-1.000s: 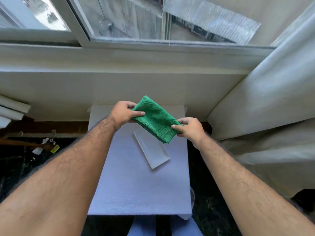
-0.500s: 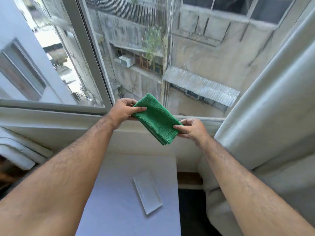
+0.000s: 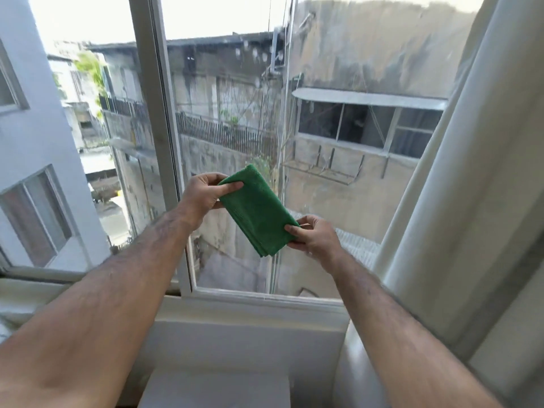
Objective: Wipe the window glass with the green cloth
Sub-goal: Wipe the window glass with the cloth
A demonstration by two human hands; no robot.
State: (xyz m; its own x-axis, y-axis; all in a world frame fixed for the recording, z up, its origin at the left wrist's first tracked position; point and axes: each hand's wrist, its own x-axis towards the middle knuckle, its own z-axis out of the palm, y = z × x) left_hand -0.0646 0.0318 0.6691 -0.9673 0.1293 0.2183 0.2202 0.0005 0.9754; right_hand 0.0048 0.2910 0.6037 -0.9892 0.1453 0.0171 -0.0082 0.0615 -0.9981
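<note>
head view: the window glass (image 3: 338, 160) fills the upper middle, bounded on its left by a white upright frame post (image 3: 159, 136) and below by the white bottom rail (image 3: 265, 300). a pale curtain (image 3: 459, 201) hangs down the right side and covers the pane's right edge. left of the post sits a second pane (image 3: 73, 142). the glass above and to the right of the hands is open, with pale spots and smears near its top. a white sill ledge (image 3: 250, 337) runs below the rail, and the edge of a white surface (image 3: 215, 391) shows at the bottom.

the left hand (image 3: 203, 198) pinches the upper left corner of the green cloth (image 3: 259, 212), thumb laid across the front face and the other fingers curled behind it. the right hand (image 3: 316, 238) pinches the lower right edge between thumb and fingertips, the remaining fingers loosely bent. both forearms reach forward from the bottom corners.

the cloth is folded into a thick rectangle with several layers showing along its lower edge. it is tilted, running from upper left to lower right, and held stretched between the two hands in front of the lower middle of the pane. whether it touches the glass cannot be told.
</note>
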